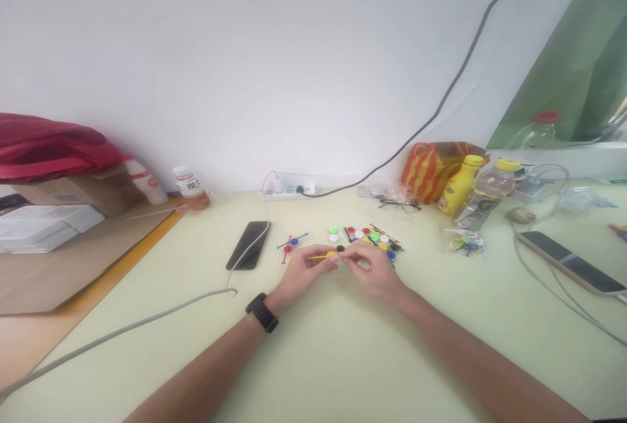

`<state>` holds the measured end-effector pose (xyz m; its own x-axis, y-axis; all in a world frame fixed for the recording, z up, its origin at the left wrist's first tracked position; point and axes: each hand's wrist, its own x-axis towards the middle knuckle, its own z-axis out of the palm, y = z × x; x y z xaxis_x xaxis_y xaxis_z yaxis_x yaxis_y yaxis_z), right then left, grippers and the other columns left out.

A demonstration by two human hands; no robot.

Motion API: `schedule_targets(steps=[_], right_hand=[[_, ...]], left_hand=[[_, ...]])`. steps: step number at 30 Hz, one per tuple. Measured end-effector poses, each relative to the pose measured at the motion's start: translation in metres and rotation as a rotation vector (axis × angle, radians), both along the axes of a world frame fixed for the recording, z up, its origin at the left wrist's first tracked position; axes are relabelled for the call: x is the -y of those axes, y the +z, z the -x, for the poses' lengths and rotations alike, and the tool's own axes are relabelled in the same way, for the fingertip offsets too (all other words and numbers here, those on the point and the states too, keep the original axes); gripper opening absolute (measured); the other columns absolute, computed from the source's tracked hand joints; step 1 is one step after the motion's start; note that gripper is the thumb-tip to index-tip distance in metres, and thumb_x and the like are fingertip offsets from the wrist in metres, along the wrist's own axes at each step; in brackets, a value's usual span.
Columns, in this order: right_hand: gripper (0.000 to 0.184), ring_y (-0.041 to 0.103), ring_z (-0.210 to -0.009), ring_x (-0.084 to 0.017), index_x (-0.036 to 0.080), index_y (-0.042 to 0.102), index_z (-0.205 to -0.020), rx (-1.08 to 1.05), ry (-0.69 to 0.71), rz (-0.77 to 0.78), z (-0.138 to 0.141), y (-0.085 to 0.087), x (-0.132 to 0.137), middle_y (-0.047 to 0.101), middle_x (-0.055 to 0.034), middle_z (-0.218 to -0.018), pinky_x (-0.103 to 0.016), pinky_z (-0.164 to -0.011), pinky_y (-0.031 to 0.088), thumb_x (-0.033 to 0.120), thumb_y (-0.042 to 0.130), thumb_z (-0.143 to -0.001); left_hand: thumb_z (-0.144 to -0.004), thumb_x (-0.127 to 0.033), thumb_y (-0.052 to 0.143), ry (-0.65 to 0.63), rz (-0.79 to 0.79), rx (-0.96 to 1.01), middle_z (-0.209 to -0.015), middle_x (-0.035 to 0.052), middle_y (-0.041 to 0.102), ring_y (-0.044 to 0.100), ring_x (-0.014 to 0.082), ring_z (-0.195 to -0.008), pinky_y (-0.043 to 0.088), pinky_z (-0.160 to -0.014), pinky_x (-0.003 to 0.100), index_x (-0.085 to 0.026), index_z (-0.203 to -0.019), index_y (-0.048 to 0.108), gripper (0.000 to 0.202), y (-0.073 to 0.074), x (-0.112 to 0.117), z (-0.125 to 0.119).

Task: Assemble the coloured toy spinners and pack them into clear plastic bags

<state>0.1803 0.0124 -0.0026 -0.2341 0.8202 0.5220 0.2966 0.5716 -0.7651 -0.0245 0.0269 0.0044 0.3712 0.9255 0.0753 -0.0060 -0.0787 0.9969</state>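
My left hand [306, 271], with a black watch on the wrist, pinches a yellow plastic spinner arrow [318, 256] that has a round yellow disc at its end. Close against it, my right hand [372, 267] is closed in a pinch. What lies between its fingertips is too small to make out. A black disc [340, 249] shows just beyond the fingertips. Left of my hands lie a blue spinner [294, 241] and a red spinner [287, 249], each with an arrow through its disc. Behind my right hand is a loose spread of coloured discs [375, 237] and thin arrows, partly hidden by the hand.
A black phone [249, 245] with a white cable across it lies left; another phone [573, 261] lies right. A small plastic bag of parts [464, 242], a yellow bottle [459, 187] and a striped bag [424, 172] stand right. A power strip [289, 189] runs along the wall.
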Motion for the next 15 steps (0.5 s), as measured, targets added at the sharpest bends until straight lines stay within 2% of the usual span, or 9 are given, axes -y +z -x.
schedule_targets(steps=[4, 8, 12, 15], right_hand=[[0.017, 0.065, -0.078, -0.02, 0.021, 0.074, -0.092, 0.002, -0.011, 0.012, 0.0006, 0.0005, 0.0011, 0.069, -0.0062, -0.085, -0.03, -0.068, 0.052, 0.025, 0.058, -0.094], [0.018, 0.066, -0.08, -0.021, 0.022, 0.075, -0.095, -0.005, -0.006, 0.093, 0.0014, 0.0009, 0.0015, 0.071, -0.0072, -0.089, -0.032, -0.068, 0.054, 0.034, 0.062, -0.094], [0.023, 0.066, -0.078, -0.02, 0.022, 0.074, -0.096, -0.117, 0.047, 0.22, 0.0013, -0.0023, -0.0022, 0.071, -0.0063, -0.089, -0.034, -0.072, 0.055, 0.042, 0.065, -0.092], [0.026, 0.065, -0.073, -0.019, 0.02, 0.073, -0.096, -0.233, 0.092, 0.308, 0.0001, -0.0052, -0.0064, 0.07, -0.0039, -0.082, -0.033, -0.071, 0.055, 0.045, 0.07, -0.089]], left_hand=[[-0.08, -0.043, 0.082, 0.015, -0.004, 0.011, -0.109, 0.0122, 0.078, 0.077, 0.0265, -0.092, 0.062, -0.09, 0.04, -0.015, -0.111, 0.077, 0.042, -0.0006, -0.0003, 0.0002], [-0.078, -0.04, 0.085, 0.018, -0.043, 0.01, -0.108, 0.0111, 0.078, 0.076, 0.0275, -0.097, 0.061, -0.093, 0.041, -0.016, -0.109, 0.077, 0.04, -0.0038, -0.0027, 0.001], [-0.078, -0.04, 0.085, 0.023, -0.044, 0.008, -0.109, 0.0112, 0.078, 0.076, 0.028, -0.097, 0.061, -0.093, 0.042, -0.016, -0.108, 0.077, 0.04, -0.0055, -0.0039, 0.0005], [-0.078, -0.041, 0.084, 0.026, -0.02, 0.017, -0.109, 0.0117, 0.078, 0.076, 0.0281, -0.098, 0.062, -0.093, 0.042, -0.015, -0.109, 0.078, 0.041, -0.005, -0.0032, -0.0007]])
